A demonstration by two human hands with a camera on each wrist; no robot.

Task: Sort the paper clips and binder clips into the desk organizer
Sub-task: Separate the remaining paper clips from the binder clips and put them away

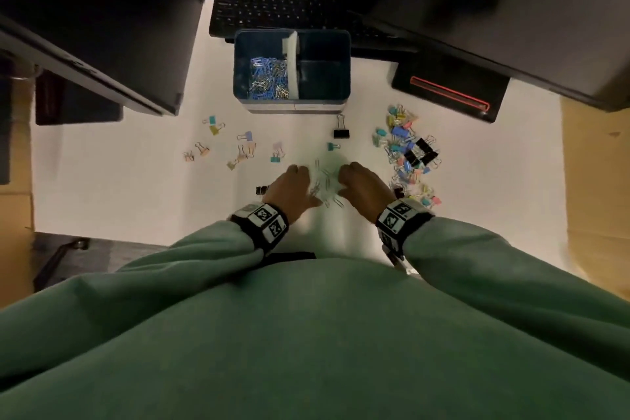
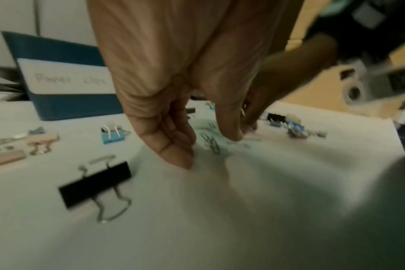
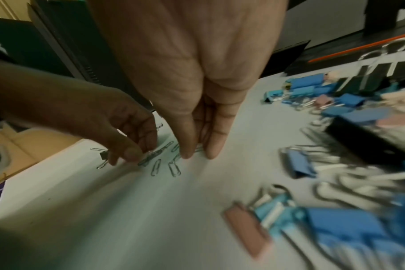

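Gathering the last loose silver wire paper clips (image 1: 324, 182) on the white desk top (image 1: 136, 181), both hands working the same small patch right in front of me. My left hand (image 1: 289, 189) has its fingers curled down, and in the right wrist view thumb and fingers pinch a small bunch of those clips just off the surface. My right hand (image 1: 363, 187) has fingertips (image 3: 186, 152) pressed down on the clips, fingers nearly straight and together; whether it already holds one I cannot tell, the blur is too heavy.

Step in hand, as I judge it: paper clips, nearly finished. The blue rectangular desk organizer (image 1: 344, 44) stands well ahead of my hands, its left compartment already holding a heap of blue and silver paper clips (image 1: 269, 78), its right compartment looking bare. A white divider (image 1: 292, 68) splits the two. The label on its front reads "Paper clips" in the left wrist view.

Next move calls for scraping these few flat wires together, lifting them without dropping any, and carrying them forward to the left compartment. Flat clips on a smooth top are fiddly; sliding them into a bunch first should help.

Room: open lane straight from my hands to the organizer, only a black binder clip (image 1: 341, 131) and a small teal binder clip (image 1: 332, 146) near it. The pile of coloured binder clips (image 1: 407, 150) sits close on my right, scattered pastel binder clips (image 1: 238, 150) on my left. Dark monitors (image 1: 95, 27) overhang both sides, the black keyboard (image 1: 272, 7) lies behind the organizer. The near desk edge is at my body.
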